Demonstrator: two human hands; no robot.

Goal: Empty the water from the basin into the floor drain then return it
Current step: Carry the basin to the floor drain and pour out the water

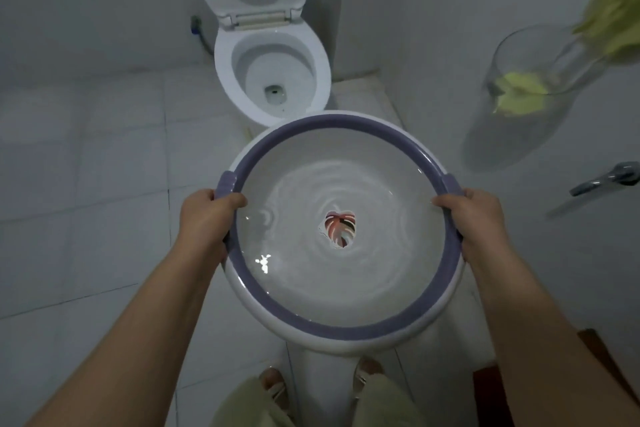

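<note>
A round white basin (311, 135) with a purple rim is held level in front of me, above the floor. Rippling water fills its bottom over a pink leaf print (340, 229). My left hand (204, 218) grips the rim at its left purple handle, thumb inside the rim. My right hand (478, 218) grips the rim on the right side the same way. No floor drain shows in view.
A white toilet (273, 69) with seat and lid raised stands just beyond the basin. White floor tiles (86, 166) spread to the left. On the right wall hang a clear container with yellow-green cloth (523, 94) and a metal tap (606, 178). My feet are below the basin.
</note>
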